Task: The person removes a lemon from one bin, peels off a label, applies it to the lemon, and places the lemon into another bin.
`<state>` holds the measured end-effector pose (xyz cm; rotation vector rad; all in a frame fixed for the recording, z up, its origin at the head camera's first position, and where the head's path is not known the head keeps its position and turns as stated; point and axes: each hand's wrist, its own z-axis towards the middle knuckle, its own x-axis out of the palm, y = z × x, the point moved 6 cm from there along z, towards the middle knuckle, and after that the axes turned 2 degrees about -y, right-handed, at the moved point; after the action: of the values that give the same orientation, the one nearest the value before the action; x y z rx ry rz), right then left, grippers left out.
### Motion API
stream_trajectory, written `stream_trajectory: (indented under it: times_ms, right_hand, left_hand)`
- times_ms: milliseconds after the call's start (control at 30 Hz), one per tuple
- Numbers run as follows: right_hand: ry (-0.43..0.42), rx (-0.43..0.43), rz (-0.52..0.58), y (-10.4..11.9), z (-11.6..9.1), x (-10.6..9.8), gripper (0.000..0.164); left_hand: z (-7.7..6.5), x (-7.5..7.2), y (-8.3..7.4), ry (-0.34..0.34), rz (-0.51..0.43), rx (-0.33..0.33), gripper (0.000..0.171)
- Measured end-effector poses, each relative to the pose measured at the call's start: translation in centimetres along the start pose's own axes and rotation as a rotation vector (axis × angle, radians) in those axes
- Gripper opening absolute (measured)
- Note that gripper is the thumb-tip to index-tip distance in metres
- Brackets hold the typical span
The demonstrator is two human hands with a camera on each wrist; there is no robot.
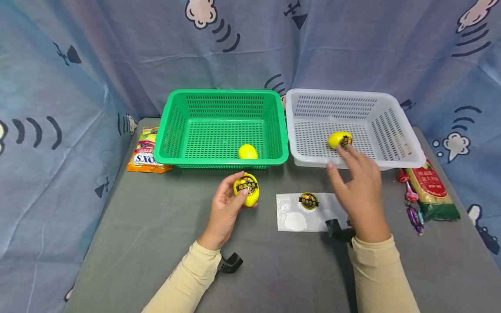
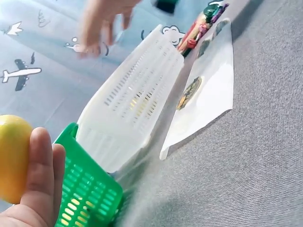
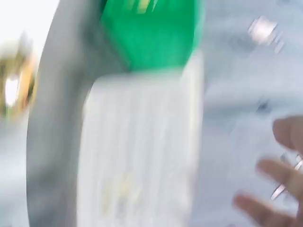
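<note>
My left hand [image 1: 227,204] grips a yellow lemon [image 1: 253,201], which bears a round black-and-gold sticker facing up, in front of the green basket. The left wrist view shows this lemon [image 2: 13,161] beside the fingers. With fingers spread, my right hand [image 1: 360,187] hovers over the front rim of the white basket [image 1: 403,161] and holds nothing. Inside that basket lies a second stickered lemon [image 1: 337,138], close beyond the right fingertips. A plain yellow lemon [image 1: 248,151] sits in the green basket [image 1: 219,164]. The right wrist view is blurred.
A white sticker sheet [image 1: 287,213] with a round sticker [image 1: 308,201] lies on the grey table, partly behind the right wrist. An orange snack bag [image 1: 146,152] is at the left. Wrapped candies [image 1: 412,213] and a red-and-green package [image 1: 434,191] lie right.
</note>
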<state>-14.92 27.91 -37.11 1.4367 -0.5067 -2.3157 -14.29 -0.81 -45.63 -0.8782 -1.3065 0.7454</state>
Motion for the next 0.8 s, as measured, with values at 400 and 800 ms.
stream_trajectory:
  times_ms: [400, 800]
  right_hand:
    - [0.007, 0.169, -0.097, -6.8, 1.4, 1.4, 0.041]
    - [0.041, 0.206, -0.092, -6.8, 1.3, 1.6, 0.043]
  left_hand:
    - [1.6, 2.0, 0.2, 0.084, 0.037, -0.019, 0.048]
    - [9.2, 14.1, -2.5, 0.243, 0.256, -0.012, 0.046]
